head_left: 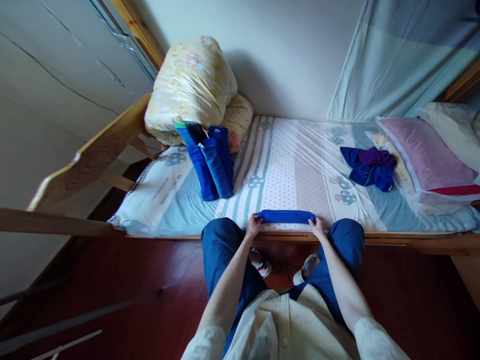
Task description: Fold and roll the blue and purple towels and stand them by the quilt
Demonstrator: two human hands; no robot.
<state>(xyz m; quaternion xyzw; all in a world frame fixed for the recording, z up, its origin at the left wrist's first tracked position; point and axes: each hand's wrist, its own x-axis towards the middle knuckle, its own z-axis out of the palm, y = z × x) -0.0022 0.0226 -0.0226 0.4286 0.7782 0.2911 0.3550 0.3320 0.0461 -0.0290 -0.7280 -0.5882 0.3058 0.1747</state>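
At the near edge of the striped, dotted bed mattress (292,170): long royal-blue folded fabric strip (285,216) lies flat, parallel to that edge. Left hand (253,226) pinched shut on its left end, right hand (318,227) pinched shut on its right end, fingers curled over the top. Judgement: soft, light, limp, no breakage risk; would sag or unfold if held at one point, so the two ends are the sane grip. Far-left on the mattress: stack of matching blue folded fabric pieces (210,162) leaning on a bundled pale-yellow quilt (191,85). Far-right on the mattress: loose blue-and-purple cloth heap (369,167) just beside a pink pillow (427,160).
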